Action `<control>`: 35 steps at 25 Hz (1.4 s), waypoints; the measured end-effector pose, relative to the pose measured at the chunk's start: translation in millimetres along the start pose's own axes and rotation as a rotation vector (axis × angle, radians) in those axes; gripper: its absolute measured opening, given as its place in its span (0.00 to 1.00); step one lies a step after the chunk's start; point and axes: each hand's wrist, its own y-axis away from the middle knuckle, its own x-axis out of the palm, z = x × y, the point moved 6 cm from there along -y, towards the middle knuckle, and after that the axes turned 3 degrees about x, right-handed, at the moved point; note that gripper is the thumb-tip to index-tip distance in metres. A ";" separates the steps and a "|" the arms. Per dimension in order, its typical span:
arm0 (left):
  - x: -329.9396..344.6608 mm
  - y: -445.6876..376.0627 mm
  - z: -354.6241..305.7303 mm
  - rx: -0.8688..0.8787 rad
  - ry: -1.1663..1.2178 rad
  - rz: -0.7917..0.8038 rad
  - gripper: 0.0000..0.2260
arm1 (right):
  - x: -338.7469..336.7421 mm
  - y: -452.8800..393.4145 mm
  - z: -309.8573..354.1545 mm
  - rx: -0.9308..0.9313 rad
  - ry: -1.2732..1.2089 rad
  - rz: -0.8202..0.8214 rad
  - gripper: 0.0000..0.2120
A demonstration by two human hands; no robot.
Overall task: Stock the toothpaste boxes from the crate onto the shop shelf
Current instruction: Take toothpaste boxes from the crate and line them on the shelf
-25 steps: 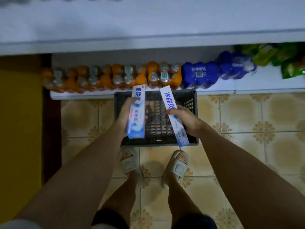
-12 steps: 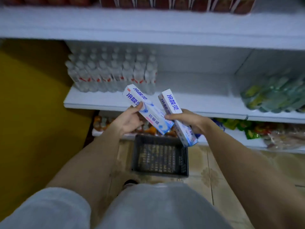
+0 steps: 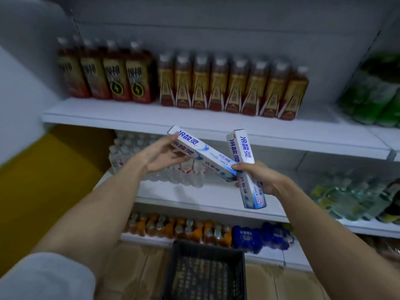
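A white shop shelf with several levels stands in front of the person, against a grey back wall. On its upper level, a row of brown bottles with white caps stands upright, and green bottles stand at the far right of the same level. One level below, packs of clear water bottles sit at the left, and the part of this level to the right of them is bare white board. Further right on this level lie green and pale packs, too blurred to name. The lowest level holds orange packs and blue packs. A black crate stands on the tiled floor just in front of the lowest level. A yellow wall is at the left of the shelf.

Both hands are raised in front of the water bottle level. The left hand holds the left box by its upper end, the fingers bent around it; the box slants down to the right. The right hand grips the right box around its middle, nearly upright, its top leaning a little left. The low end of the left box meets the right box beside the right thumb. Both boxes are in the air, well above the crate, not on the shelf.
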 end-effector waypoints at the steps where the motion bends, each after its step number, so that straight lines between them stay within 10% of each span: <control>1: 0.8 1.4 -20.2 0.006 -0.047 0.009 0.40 | -10.5 2.3 11.8 -0.027 0.028 -0.031 0.18; 7: 58.6 0.5 -111.9 -0.158 -1.045 0.131 0.32 | -45.7 25.3 94.6 -0.215 0.124 -0.085 0.17; 12: 120.5 -5.0 -160.8 -0.282 -1.407 0.127 0.21 | -60.6 53.9 174.7 -0.381 0.219 -0.085 0.16; 28: 246.0 62.9 -348.1 0.232 -1.546 -0.100 0.51 | -141.4 177.2 342.0 -0.644 0.511 -0.316 0.24; 35: 265.8 26.9 -381.1 0.401 -1.487 -0.197 0.45 | -174.8 175.8 364.2 -0.589 0.573 -0.388 0.27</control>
